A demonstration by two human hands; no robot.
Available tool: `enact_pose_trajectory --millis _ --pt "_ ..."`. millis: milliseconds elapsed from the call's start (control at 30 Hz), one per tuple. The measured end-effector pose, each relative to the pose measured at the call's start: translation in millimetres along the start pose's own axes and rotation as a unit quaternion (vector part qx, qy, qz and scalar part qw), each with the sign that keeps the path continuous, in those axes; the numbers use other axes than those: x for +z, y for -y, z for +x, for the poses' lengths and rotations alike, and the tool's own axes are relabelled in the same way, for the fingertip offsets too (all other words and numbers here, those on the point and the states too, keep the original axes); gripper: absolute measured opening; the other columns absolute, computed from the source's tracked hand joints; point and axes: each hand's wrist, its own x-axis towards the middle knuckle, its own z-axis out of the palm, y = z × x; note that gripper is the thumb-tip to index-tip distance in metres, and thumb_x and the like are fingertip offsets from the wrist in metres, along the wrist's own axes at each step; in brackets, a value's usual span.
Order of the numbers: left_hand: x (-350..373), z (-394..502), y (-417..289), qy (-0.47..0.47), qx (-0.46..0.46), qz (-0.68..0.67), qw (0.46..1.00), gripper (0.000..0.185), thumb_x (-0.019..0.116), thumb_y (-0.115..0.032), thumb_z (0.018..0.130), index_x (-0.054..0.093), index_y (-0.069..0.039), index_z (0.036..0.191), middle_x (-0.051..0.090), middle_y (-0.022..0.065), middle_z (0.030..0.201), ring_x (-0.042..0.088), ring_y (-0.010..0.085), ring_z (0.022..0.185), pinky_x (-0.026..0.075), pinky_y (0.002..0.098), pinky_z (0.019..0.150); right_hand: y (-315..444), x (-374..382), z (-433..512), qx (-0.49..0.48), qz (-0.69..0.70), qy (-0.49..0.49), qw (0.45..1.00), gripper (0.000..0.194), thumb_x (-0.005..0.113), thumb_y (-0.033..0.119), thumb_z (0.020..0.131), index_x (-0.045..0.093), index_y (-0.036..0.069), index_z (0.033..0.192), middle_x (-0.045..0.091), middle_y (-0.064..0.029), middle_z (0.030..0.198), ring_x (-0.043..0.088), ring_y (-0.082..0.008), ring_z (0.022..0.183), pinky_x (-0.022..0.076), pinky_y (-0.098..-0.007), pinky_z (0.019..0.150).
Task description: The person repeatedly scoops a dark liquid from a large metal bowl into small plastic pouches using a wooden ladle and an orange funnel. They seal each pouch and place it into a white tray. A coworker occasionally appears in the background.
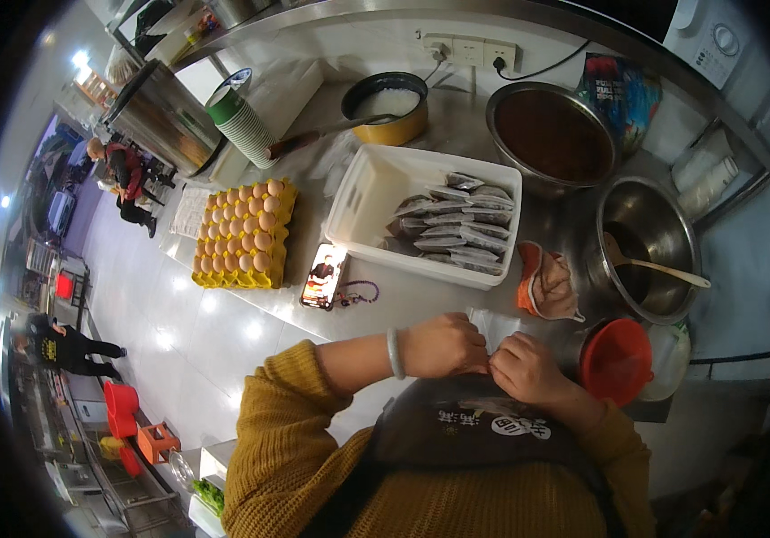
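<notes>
Both hands are close together at the table's near edge. My left hand (pixel 449 344), below a pale bangle, and my right hand (pixel 526 368) pinch a clear plastic bag (pixel 496 326) between them. Beyond them a white plastic tub (pixel 418 265) holds several filled, flat clear packets (pixel 465 225) in overlapping rows at its right side. A lit phone (pixel 323 276) with a beaded strap (pixel 361 290) lies left of the tub's near corner. An orange and pink cloth (pixel 549 281) lies right of the tub.
Brown eggs (pixel 240 225) fill a yellow tray at left. Behind stand stacked cups (pixel 243 128) and a pot of white contents (pixel 388 104). At right are a steel basin of dark liquid (pixel 553 134), another with a spoon (pixel 660 269), and a red bowl (pixel 617 362). Two people are far left.
</notes>
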Motion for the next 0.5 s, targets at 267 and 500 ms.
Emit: enact_pose_trajectory --millis 267,500 --pt "-116.7 -36.4 68.8 0.034 -0.046 0.112 0.992 0.014 0.057 -0.021 0.077 0.060 -0.007 0.073 0.059 0.0098 0.072 0.058 0.0275 0.068 0.046 0.0387 0.063 -19.6 6.0 -5.5 0.155 0.041 -0.098 0.982 0.012 0.059 0.007 0.071 0.048 0.005 0.068 0.044 -0.0099 0.066 0.047 -0.0287 0.062 0.0380 -0.0400 0.056" --pt "-98.5 -31.3 201.0 -0.086 -0.276 0.205 0.935 0.012 0.057 -0.015 0.079 0.063 -0.004 0.082 0.062 0.0150 0.083 0.060 0.0321 0.077 0.048 0.0377 0.068 -44.6 108.9 -18.3 0.381 0.078 0.162 0.907 0.029 0.059 0.030 0.076 0.053 0.002 0.074 0.057 -0.0167 0.075 0.056 -0.0331 0.070 0.0425 -0.0439 0.061"
